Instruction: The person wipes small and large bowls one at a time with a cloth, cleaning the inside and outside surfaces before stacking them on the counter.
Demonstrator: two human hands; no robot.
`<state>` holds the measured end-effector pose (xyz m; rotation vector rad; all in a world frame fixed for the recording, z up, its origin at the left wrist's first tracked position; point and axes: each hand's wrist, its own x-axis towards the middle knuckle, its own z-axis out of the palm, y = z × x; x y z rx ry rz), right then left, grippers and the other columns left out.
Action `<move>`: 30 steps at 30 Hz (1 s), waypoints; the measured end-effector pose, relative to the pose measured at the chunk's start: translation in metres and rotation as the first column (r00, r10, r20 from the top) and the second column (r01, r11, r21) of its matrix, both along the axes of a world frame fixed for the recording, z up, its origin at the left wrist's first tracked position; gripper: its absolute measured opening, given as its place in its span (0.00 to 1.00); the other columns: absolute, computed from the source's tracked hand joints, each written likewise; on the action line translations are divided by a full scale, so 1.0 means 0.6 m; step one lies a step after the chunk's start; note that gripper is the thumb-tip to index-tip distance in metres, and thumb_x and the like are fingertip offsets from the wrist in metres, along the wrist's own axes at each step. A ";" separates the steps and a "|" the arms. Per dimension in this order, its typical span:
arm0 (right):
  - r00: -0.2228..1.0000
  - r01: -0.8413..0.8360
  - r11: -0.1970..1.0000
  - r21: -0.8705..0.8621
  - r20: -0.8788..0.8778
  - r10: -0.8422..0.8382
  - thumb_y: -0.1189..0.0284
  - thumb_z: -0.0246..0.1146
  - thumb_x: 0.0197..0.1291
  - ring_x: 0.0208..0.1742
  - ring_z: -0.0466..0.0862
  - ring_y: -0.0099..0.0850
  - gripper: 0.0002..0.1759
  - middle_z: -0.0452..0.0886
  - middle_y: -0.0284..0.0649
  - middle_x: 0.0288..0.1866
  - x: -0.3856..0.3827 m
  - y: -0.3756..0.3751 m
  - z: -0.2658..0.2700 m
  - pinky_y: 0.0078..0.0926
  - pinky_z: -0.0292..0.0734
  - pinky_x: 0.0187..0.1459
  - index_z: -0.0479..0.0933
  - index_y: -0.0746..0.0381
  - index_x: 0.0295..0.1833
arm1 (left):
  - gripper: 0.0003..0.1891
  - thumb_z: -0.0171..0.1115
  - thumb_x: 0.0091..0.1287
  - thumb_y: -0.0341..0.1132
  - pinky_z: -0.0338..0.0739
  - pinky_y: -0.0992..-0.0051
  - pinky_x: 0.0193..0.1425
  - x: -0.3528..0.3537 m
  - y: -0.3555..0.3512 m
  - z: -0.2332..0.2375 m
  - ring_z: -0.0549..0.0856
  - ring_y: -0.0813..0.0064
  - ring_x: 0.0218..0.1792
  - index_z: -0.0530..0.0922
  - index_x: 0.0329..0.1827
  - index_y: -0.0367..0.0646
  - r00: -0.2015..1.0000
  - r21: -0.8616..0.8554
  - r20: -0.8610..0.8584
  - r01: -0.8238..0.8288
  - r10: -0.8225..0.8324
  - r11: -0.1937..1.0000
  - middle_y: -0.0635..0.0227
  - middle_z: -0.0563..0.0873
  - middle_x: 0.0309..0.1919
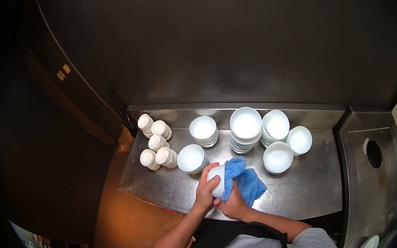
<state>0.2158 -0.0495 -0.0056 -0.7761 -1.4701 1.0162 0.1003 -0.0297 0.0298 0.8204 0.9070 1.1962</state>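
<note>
My left hand (208, 189) is wrapped round a white bowl (216, 181), which is tipped on its side above the front of the steel counter. A blue cloth (247, 182) covers the bowl's right side, and my right hand (234, 203) grips it there, pressing it to the bowl. Part of the cloth hangs loose to the right. Just beyond my left hand stands a stack of white bowls (192, 158). Another bowl stack (278, 157) is to the right of the cloth. The bowl's inside is hidden by the cloth.
Small white cups (159, 128) stand in several stacks at the counter's left end. Taller bowl stacks (245, 123) line the back, near the raised steel edge (234, 105). On the right, a sink unit (374, 184) with a dark round hole adjoins the counter.
</note>
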 end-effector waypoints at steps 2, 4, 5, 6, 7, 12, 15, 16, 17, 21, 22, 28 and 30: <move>0.990 0.003 0.994 0.112 0.139 -0.019 0.38 0.62 0.59 0.67 0.66 0.58 0.48 0.66 0.61 0.65 0.001 0.001 -0.010 0.48 0.62 0.67 0.66 0.70 0.67 | 0.31 0.58 0.66 0.44 0.74 0.71 0.62 -0.001 0.004 0.009 0.79 0.68 0.55 0.64 0.70 0.40 1.000 -0.024 0.022 0.007 -0.007 1.000 0.59 0.79 0.55; 0.970 -0.026 0.981 0.194 0.243 -0.022 0.35 0.60 0.58 0.67 0.66 0.59 0.49 0.66 0.61 0.66 0.005 0.008 -0.019 0.49 0.62 0.68 0.66 0.69 0.67 | 0.31 0.58 0.66 0.45 0.73 0.69 0.64 -0.003 0.007 0.009 0.80 0.66 0.57 0.64 0.70 0.40 0.998 -0.032 0.067 0.000 0.002 0.999 0.58 0.79 0.56; 0.961 -0.050 0.974 0.219 0.277 -0.013 0.34 0.60 0.58 0.66 0.67 0.59 0.50 0.67 0.61 0.65 0.007 0.011 -0.025 0.49 0.63 0.67 0.67 0.69 0.66 | 0.31 0.58 0.66 0.46 0.73 0.68 0.65 -0.005 0.009 0.003 0.79 0.65 0.57 0.64 0.70 0.40 0.995 -0.028 0.101 -0.010 0.012 1.000 0.58 0.79 0.56; 0.950 -0.074 0.967 0.244 0.311 -0.005 0.34 0.60 0.57 0.66 0.68 0.58 0.50 0.68 0.60 0.65 0.010 0.013 -0.028 0.49 0.63 0.66 0.67 0.69 0.66 | 0.31 0.58 0.66 0.46 0.72 0.67 0.67 -0.007 0.009 -0.001 0.79 0.64 0.58 0.65 0.69 0.40 0.991 -0.026 0.136 -0.019 0.022 0.999 0.57 0.79 0.57; 0.942 -0.133 0.958 0.256 0.333 0.042 0.34 0.60 0.57 0.65 0.70 0.58 0.50 0.69 0.59 0.64 0.014 0.015 -0.030 0.49 0.64 0.66 0.67 0.69 0.65 | 0.32 0.58 0.66 0.47 0.72 0.66 0.67 -0.010 0.009 -0.003 0.79 0.63 0.58 0.65 0.69 0.40 0.988 -0.039 0.156 -0.016 0.022 0.999 0.57 0.79 0.57; 0.919 -0.233 0.899 0.372 0.387 0.077 0.35 0.65 0.54 0.60 0.77 0.55 0.45 0.79 0.53 0.56 0.026 0.036 -0.026 0.48 0.70 0.62 0.76 0.67 0.58 | 0.28 0.55 0.69 0.44 0.72 0.66 0.66 -0.026 0.009 -0.002 0.79 0.63 0.58 0.66 0.68 0.40 0.969 -0.060 0.246 0.037 -0.021 0.998 0.55 0.77 0.59; 0.942 -0.245 0.894 0.375 0.308 0.129 0.42 0.63 0.61 0.60 0.75 0.55 0.41 0.75 0.55 0.59 0.030 0.031 -0.005 0.47 0.68 0.63 0.70 0.67 0.63 | 0.28 0.54 0.69 0.45 0.72 0.67 0.66 -0.028 0.007 -0.006 0.79 0.64 0.59 0.65 0.68 0.39 0.969 -0.058 0.245 0.047 -0.031 0.997 0.55 0.77 0.59; 0.968 -0.234 0.918 0.320 0.160 0.191 0.44 0.61 0.64 0.61 0.76 0.52 0.38 0.75 0.53 0.60 0.029 0.027 -0.032 0.45 0.69 0.63 0.69 0.67 0.63 | 0.29 0.56 0.68 0.46 0.71 0.67 0.66 -0.029 0.006 -0.010 0.78 0.64 0.59 0.65 0.68 0.39 0.979 -0.008 0.202 0.043 -0.041 0.999 0.55 0.77 0.59; 0.971 -0.232 0.937 0.263 0.003 0.240 0.47 0.59 0.67 0.61 0.76 0.49 0.35 0.75 0.52 0.60 0.026 0.019 -0.083 0.43 0.69 0.63 0.69 0.67 0.64 | 0.31 0.57 0.67 0.46 0.71 0.67 0.66 -0.029 0.004 -0.015 0.78 0.64 0.59 0.64 0.69 0.39 0.986 0.042 0.158 0.041 -0.047 0.998 0.56 0.77 0.59; 0.763 -0.365 0.798 -0.479 -0.646 -0.038 0.54 0.51 0.76 0.61 0.77 0.37 0.28 0.77 0.44 0.60 0.013 0.005 -0.011 0.36 0.71 0.63 0.67 0.67 0.66 | 0.38 0.65 0.62 0.51 0.69 0.67 0.68 -0.023 -0.004 -0.003 0.77 0.64 0.60 0.62 0.70 0.39 0.988 0.339 -0.150 0.026 0.027 0.941 0.56 0.76 0.60; 0.697 -0.456 0.725 -0.516 -0.714 -0.069 0.54 0.47 0.77 0.62 0.76 0.32 0.29 0.76 0.41 0.61 0.016 0.010 0.011 0.33 0.71 0.64 0.66 0.68 0.68 | 0.43 0.70 0.58 0.54 0.68 0.66 0.68 -0.023 -0.004 -0.012 0.76 0.62 0.61 0.61 0.70 0.39 0.980 0.395 -0.190 0.025 0.055 0.918 0.54 0.74 0.62; 0.894 -0.201 0.911 -0.360 -0.447 0.020 0.53 0.52 0.75 0.61 0.77 0.37 0.29 0.76 0.45 0.60 0.008 -0.003 0.027 0.38 0.70 0.64 0.68 0.68 0.65 | 0.44 0.70 0.57 0.57 0.69 0.63 0.68 -0.026 0.005 -0.050 0.76 0.57 0.62 0.63 0.69 0.38 0.978 0.601 -0.174 0.011 0.118 0.799 0.50 0.72 0.65; 0.986 -0.010 0.998 0.066 -0.165 0.021 0.51 0.59 0.69 0.63 0.75 0.45 0.30 0.74 0.50 0.61 -0.006 -0.008 0.015 0.42 0.66 0.67 0.72 0.67 0.62 | 0.43 0.65 0.59 0.59 0.70 0.64 0.68 -0.019 -0.007 -0.026 0.77 0.60 0.61 0.63 0.69 0.38 0.999 0.391 -0.011 -0.034 0.042 0.920 0.52 0.75 0.62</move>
